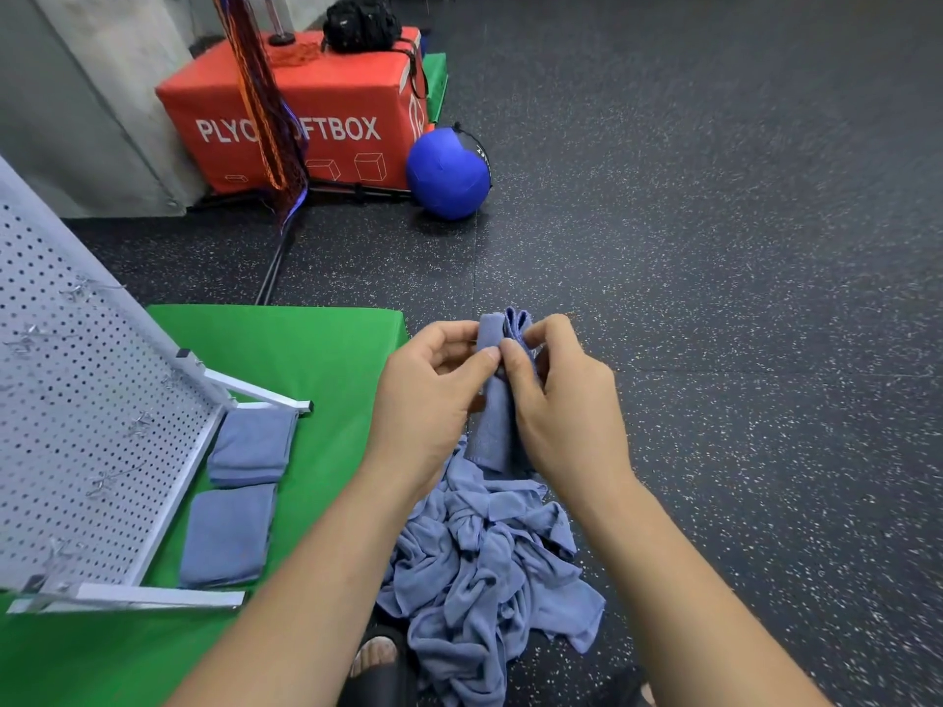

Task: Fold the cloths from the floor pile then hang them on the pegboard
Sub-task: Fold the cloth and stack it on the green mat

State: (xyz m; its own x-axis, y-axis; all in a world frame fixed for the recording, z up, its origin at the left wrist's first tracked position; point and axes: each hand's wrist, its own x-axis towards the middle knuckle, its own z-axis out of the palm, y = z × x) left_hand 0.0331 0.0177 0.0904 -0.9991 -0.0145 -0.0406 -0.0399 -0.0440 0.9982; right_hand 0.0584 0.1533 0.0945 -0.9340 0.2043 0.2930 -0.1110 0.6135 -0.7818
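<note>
Speckled black rubber floor spreading wide, red plyo box sitting by grey wall, blue ball resting beside it

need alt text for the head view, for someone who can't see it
The left hand and right hand pinch a folded blue cloth above a crumpled pile of blue cloths on the dark floor. Two folded cloths lie on a green mat beside a white pegboard.

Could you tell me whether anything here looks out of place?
Two folded cloths lie on the green mat at the foot of the pegboard, while its visible hooks hang bare. Nothing looks spilled or damaged.
</note>
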